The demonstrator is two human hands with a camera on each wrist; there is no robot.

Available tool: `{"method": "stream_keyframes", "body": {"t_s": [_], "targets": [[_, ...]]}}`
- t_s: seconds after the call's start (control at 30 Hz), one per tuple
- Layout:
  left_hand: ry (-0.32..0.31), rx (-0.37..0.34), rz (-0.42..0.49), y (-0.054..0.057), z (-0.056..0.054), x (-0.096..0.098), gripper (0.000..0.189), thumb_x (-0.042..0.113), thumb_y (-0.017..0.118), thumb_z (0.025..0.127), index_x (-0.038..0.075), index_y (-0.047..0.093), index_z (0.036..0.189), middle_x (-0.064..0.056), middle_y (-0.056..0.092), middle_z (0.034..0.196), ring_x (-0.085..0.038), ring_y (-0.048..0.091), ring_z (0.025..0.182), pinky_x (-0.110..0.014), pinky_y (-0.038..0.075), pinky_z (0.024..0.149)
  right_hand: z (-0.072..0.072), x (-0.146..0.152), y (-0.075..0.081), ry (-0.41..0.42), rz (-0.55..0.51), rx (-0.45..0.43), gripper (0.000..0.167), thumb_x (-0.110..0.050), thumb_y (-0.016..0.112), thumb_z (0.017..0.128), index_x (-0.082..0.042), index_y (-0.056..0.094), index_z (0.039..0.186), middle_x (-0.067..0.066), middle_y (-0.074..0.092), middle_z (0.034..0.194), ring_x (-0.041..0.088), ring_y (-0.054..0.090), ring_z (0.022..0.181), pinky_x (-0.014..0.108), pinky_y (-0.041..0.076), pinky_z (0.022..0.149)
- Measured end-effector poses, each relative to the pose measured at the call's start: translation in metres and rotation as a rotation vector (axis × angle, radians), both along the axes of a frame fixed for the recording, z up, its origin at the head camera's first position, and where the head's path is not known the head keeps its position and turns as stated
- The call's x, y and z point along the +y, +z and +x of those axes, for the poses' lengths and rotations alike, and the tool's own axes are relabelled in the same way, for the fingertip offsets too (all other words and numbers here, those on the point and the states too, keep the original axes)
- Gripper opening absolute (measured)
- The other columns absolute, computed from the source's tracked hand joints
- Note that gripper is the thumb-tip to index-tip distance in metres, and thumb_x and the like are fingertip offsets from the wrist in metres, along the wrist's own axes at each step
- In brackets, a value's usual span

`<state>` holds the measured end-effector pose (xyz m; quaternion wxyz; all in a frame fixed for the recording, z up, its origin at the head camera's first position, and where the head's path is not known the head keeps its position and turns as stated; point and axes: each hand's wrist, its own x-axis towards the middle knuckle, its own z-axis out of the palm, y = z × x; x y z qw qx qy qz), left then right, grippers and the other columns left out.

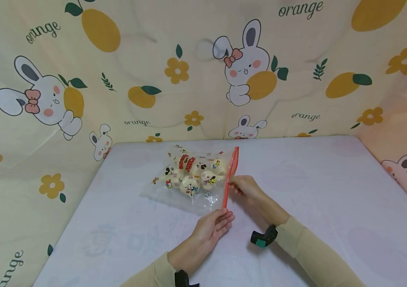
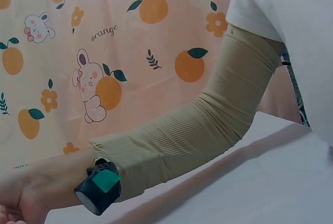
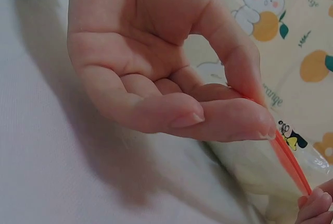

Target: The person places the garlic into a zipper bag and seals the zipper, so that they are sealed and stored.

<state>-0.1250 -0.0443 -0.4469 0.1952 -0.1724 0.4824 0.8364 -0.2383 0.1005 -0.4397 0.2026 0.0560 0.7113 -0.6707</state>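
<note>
A clear zip bag with cartoon prints and red lettering lies on the table, several round whitish pieces inside it. Its red zip edge faces right. My right hand pinches that edge about midway, between thumb and index finger; the right wrist view shows the red strip coming out from between the fingertips. At the near end of the strip, my left hand pinches the bag's corner with its thumb and fingers. The left wrist view shows mostly the right forearm in a beige sleeve.
The table has a white cover. A cloth backdrop printed with rabbits and oranges rises at its back and sides. A black wrist device with a green patch sits on the right wrist, another black one on the left.
</note>
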Motion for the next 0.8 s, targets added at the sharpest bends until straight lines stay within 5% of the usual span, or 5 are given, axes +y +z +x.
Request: {"method": "stream_keyframes", "body": {"t_s": [0.63, 0.8], "targets": [[0.031, 0.016, 0.015, 0.0041, -0.0038, -0.0003, 0.038, 0.016, 0.056, 0.095, -0.008, 0.051, 0.125, 0.003, 0.07, 0.087, -0.007, 0.068, 0.088, -0.021, 0.053, 0.081, -0.0043, -0.0081, 0.0015, -0.037, 0.048, 0.021, 0.026, -0.013, 0.055, 0.093, -0.014, 0.058, 0.067, -0.011, 0.05, 0.052, 0.001, 0.042, 0.049, 0.015, 0.035, 0.049], [0.024, 0.016, 0.016, 0.0033, -0.0019, 0.0009, 0.035, 0.016, 0.057, 0.095, -0.007, 0.054, 0.121, 0.003, 0.071, 0.086, -0.008, 0.069, 0.088, -0.022, 0.054, 0.084, -0.01, -0.0053, 0.0027, -0.101, 0.065, 0.053, 0.026, -0.014, 0.054, 0.094, -0.013, 0.059, 0.068, -0.011, 0.049, 0.052, 0.0, 0.043, 0.049, 0.015, 0.035, 0.048]]}}
